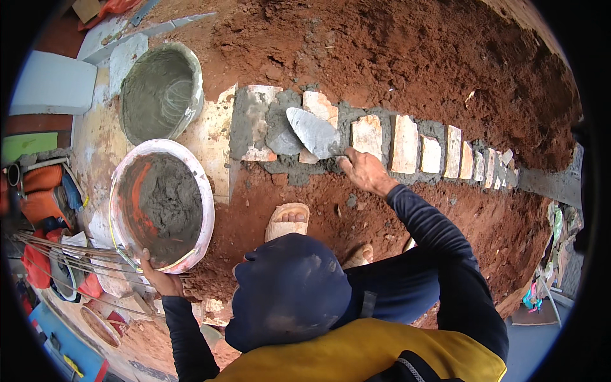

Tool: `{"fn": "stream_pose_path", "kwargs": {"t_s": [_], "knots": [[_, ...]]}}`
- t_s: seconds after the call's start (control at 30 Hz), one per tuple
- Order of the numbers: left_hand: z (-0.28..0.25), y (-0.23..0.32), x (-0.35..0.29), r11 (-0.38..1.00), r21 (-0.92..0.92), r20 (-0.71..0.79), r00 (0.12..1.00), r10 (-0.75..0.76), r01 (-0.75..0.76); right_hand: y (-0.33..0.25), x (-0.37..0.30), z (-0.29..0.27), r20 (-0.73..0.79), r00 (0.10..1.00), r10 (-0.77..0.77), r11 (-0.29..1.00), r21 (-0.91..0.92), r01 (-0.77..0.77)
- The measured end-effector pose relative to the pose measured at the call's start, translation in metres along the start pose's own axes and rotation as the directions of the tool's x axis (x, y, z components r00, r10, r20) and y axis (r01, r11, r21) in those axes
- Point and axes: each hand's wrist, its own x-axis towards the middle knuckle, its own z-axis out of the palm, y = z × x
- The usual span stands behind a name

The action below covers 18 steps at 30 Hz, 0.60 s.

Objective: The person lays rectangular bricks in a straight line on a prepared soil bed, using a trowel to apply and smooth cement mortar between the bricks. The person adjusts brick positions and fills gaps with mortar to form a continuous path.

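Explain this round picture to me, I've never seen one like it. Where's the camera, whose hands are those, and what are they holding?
The camera sits on the person's head and looks down through a wide fisheye lens, so straight edges bend and the corners go black. The dark cap and yellow vest at the bottom belong to the wearer. No machine here, just two bare hands. The right hand holds a trowel, its blade on wet grey mortar over a row of pale bricks laid in red soil. The left hand grips the rim of a white bucket partly filled with mortar. A second, mortar-smeared bucket stands behind it. A sandalled foot rests near the bricks.
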Motion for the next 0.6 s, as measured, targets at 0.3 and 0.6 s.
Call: {"fn": "stream_pose_path", "kwargs": {"t_s": [0.3,0.6], "knots": [[0.000,0.002,0.002,0.998,0.046,0.009,0.999,0.035,-0.036,-0.185,0.042,0.101,0.167,0.982,0.087,0.493,0.850,-0.188],[-0.004,0.003,0.006,1.000,0.020,0.019,1.000,-0.022,0.022,-0.154,0.034,0.131,0.190,0.899,0.394,0.011,0.977,-0.212]]}}
